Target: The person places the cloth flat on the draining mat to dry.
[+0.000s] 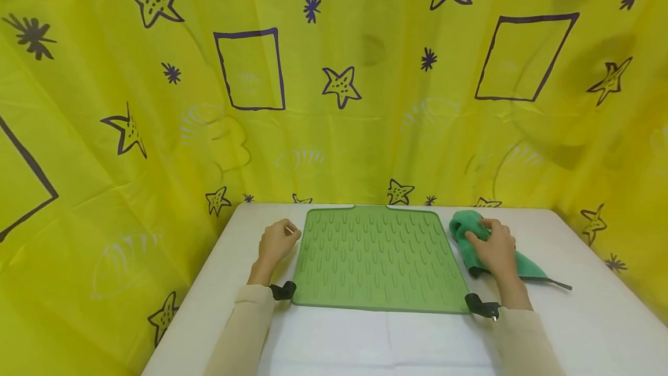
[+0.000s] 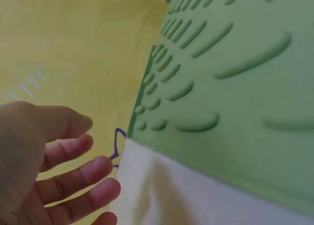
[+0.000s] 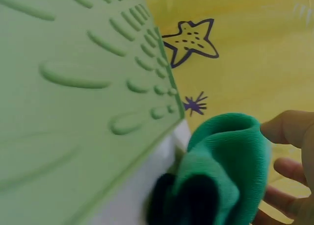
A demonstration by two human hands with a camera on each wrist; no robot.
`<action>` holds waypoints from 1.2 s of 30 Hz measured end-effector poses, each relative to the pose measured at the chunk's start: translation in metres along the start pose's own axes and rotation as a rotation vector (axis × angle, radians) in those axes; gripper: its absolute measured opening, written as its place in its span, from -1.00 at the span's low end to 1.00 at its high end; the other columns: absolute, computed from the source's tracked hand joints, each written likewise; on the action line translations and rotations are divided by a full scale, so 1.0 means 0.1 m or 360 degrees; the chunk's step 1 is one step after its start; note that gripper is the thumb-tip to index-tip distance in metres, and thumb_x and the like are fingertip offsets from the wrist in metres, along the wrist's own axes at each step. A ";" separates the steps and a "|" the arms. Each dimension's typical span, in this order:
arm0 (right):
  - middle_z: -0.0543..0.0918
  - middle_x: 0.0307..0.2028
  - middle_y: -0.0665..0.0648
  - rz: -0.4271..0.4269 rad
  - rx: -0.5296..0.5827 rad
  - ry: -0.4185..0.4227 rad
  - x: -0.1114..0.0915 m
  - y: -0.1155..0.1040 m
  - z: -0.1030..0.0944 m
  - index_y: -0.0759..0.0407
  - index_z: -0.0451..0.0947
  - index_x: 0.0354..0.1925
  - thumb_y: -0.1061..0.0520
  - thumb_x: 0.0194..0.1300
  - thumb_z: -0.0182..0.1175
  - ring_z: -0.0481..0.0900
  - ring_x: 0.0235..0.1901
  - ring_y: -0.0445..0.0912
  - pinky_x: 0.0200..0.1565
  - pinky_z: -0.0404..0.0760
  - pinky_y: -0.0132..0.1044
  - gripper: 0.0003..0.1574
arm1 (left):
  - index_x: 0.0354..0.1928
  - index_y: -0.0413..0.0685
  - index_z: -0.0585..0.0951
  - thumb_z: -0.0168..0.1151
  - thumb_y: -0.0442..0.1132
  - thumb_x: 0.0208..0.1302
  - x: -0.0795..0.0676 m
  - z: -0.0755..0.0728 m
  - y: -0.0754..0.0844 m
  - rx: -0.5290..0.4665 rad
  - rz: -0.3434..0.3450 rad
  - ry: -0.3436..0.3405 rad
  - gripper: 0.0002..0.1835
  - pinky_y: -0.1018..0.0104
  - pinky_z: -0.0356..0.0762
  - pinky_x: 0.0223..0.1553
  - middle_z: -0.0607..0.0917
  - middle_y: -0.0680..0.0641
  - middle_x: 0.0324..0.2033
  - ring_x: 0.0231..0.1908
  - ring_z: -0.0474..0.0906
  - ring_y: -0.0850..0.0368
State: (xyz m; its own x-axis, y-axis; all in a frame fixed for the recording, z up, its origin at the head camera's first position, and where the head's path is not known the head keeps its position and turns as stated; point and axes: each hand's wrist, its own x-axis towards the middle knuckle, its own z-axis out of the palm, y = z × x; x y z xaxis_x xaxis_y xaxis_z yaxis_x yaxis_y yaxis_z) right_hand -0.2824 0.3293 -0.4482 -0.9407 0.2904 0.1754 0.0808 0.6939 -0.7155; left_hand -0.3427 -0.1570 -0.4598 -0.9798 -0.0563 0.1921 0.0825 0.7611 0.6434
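A green silicone mat (image 1: 381,260) with raised oval ridges lies on the white table. My left hand (image 1: 278,242) hovers just left of the mat's edge, with nothing in it. In the left wrist view its fingers (image 2: 81,176) are loosely bent and the thumb stands apart from them. To the right of the mat, my right hand (image 1: 496,245) holds a bunched green cloth (image 1: 472,222) with dark edging. Seen from the right wrist, the thumb rests against the folded cloth (image 3: 225,156), and the other fingertips go partly behind it.
The white tabletop (image 1: 334,341) shows in front of the mat and along both sides. A yellow curtain (image 1: 334,132) with stars and squares hangs behind and at both sides. A thin dark tail of the cloth (image 1: 558,284) trails right on the table.
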 end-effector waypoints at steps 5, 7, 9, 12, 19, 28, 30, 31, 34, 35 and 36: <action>0.20 0.38 0.64 0.0058 0.0050 0.0058 0.02 0.06 0.07 0.44 0.04 0.50 -0.02 0.48 0.12 0.06 0.33 0.58 0.22 0.17 0.39 -0.10 | -0.15 -0.04 0.69 0.29 -0.07 0.37 -0.07 0.07 -0.01 -0.0034 -0.0104 -0.0123 -0.80 0.21 0.51 -0.39 0.75 -0.06 -0.33 -0.41 0.62 0.06; 0.23 0.37 0.65 0.0028 0.0021 0.0052 0.03 0.07 0.08 0.40 -0.01 0.54 -0.05 0.49 0.11 0.07 0.34 0.59 0.24 0.15 0.41 -0.07 | -0.13 -0.05 0.69 0.27 -0.10 0.36 -0.10 0.09 -0.01 -0.0042 -0.0128 -0.0153 -0.80 0.21 0.51 -0.37 0.74 -0.06 -0.33 -0.41 0.61 0.06; 0.27 0.35 0.65 0.0009 -0.0033 0.0036 0.03 0.09 0.09 0.38 -0.02 0.55 -0.07 0.50 0.10 0.08 0.34 0.60 0.25 0.12 0.44 -0.06 | -0.12 -0.07 0.69 0.26 -0.14 0.34 -0.12 0.09 -0.02 -0.0040 -0.0137 -0.0173 -0.80 0.19 0.52 -0.34 0.75 -0.07 -0.32 -0.39 0.60 0.06; 0.27 0.36 0.66 0.0003 -0.0136 0.0016 0.03 0.10 0.11 0.35 0.03 0.56 -0.13 0.52 0.07 0.10 0.33 0.63 0.23 0.11 0.48 -0.07 | -0.10 -0.13 0.70 0.25 -0.21 0.27 -0.13 0.08 -0.03 -0.0030 -0.0108 -0.0195 -0.77 0.12 0.59 -0.26 0.77 -0.10 -0.28 -0.33 0.62 0.02; 0.31 0.39 0.57 0.0041 -0.0235 -0.0026 0.03 0.08 0.09 0.32 0.25 0.48 -0.07 0.53 0.03 0.21 0.30 0.64 0.17 0.20 0.51 -0.25 | -0.14 -0.19 0.74 0.32 -0.26 0.20 -0.11 0.06 -0.05 0.0031 -0.0032 -0.0241 -0.78 -0.04 0.63 -0.02 0.79 -0.18 -0.20 -0.14 0.69 -0.09; 0.55 0.20 0.54 0.0047 -0.0138 0.0209 0.01 0.06 0.01 0.34 0.48 0.30 0.08 0.47 0.10 0.49 0.10 0.56 -0.02 0.45 0.36 -0.44 | -0.18 -0.23 0.75 0.38 -0.28 0.20 -0.10 0.08 -0.04 0.0075 -0.0035 -0.0282 -0.80 0.10 0.61 -0.12 0.77 -0.15 -0.26 -0.24 0.61 0.00; 0.60 0.16 0.51 0.0053 -0.0094 0.0288 0.00 0.05 0.00 0.31 0.53 0.26 0.09 0.47 0.10 0.50 0.08 0.54 -0.03 0.44 0.34 -0.50 | -0.18 -0.25 0.75 0.38 -0.29 0.21 -0.09 0.08 -0.03 0.0072 -0.0036 -0.0280 -0.81 0.19 0.58 -0.22 0.76 -0.13 -0.31 -0.31 0.58 0.03; 0.61 0.14 0.50 0.0055 -0.0072 0.0320 0.00 0.04 -0.01 0.31 0.55 0.24 0.09 0.47 0.11 0.50 0.07 0.53 -0.03 0.42 0.34 -0.52 | -0.18 -0.26 0.75 0.38 -0.30 0.21 -0.09 0.08 -0.03 0.0066 -0.0042 -0.0284 -0.81 0.23 0.56 -0.27 0.75 -0.12 -0.34 -0.35 0.58 0.05; 0.63 0.09 0.48 0.0062 -0.0004 0.0406 -0.01 0.01 -0.03 0.30 0.58 0.20 0.10 0.47 0.12 0.48 0.07 0.50 0.00 0.37 0.33 -0.55 | -0.16 -0.28 0.74 0.35 -0.32 0.24 -0.10 0.10 -0.03 0.0041 -0.0068 -0.0300 -0.82 0.33 0.51 -0.39 0.74 -0.09 -0.43 -0.45 0.58 0.10; 0.63 0.08 0.48 0.0063 0.0021 0.0435 -0.01 0.00 -0.04 0.31 0.58 0.20 0.10 0.47 0.12 0.47 0.07 0.49 0.02 0.36 0.32 -0.55 | -0.16 -0.28 0.74 0.35 -0.32 0.25 -0.10 0.11 -0.03 0.0035 -0.0078 -0.0305 -0.82 0.35 0.50 -0.41 0.73 -0.09 -0.45 -0.47 0.59 0.12; 0.64 0.06 0.47 0.0062 0.0047 0.0469 -0.02 -0.02 -0.04 0.31 0.59 0.19 0.10 0.47 0.12 0.48 0.06 0.48 0.03 0.35 0.31 -0.56 | -0.16 -0.28 0.73 0.34 -0.33 0.25 -0.11 0.11 -0.03 0.0035 -0.0085 -0.0308 -0.82 0.36 0.50 -0.43 0.73 -0.08 -0.47 -0.49 0.59 0.13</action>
State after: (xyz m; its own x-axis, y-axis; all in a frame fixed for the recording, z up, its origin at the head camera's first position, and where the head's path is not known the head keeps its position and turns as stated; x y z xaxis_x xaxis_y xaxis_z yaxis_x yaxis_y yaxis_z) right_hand -0.2793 0.3304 -0.4445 -0.8004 0.4982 0.3333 0.1013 0.6605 -0.7440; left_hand -0.3346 -0.1516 -0.4722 -0.9996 0.0269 0.0110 0.0278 0.7746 0.6319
